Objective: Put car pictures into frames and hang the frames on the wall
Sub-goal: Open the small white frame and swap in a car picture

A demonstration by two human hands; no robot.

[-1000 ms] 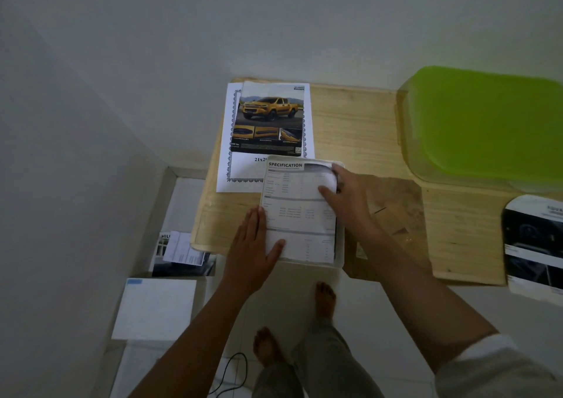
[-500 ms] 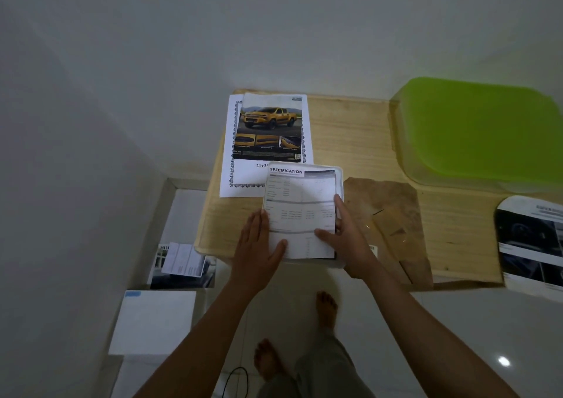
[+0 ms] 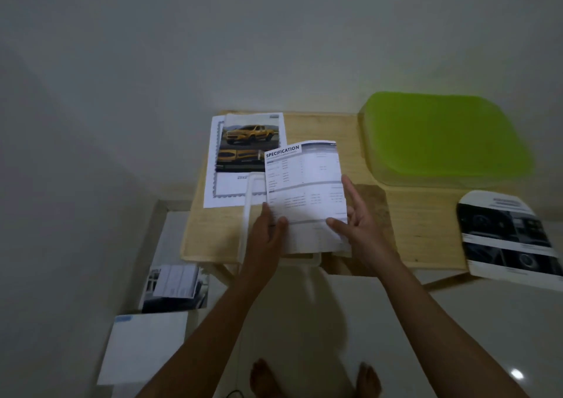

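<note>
Specification sheet (image 3: 304, 190) tilted above white frame (image 3: 248, 214) on table.

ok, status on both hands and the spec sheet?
Left hand and right hand both gripping white "SPECIFICATION" sheet, tilted over white plastic frame. Yellow-truck picture flat on wooden table. Nothing blocking.

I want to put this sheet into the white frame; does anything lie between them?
Nothing visible does. Both hands, left hand and right hand, hold the white specification sheet tilted directly above the white rectangular frame; what lies inside the frame under the sheet is hidden.
</note>
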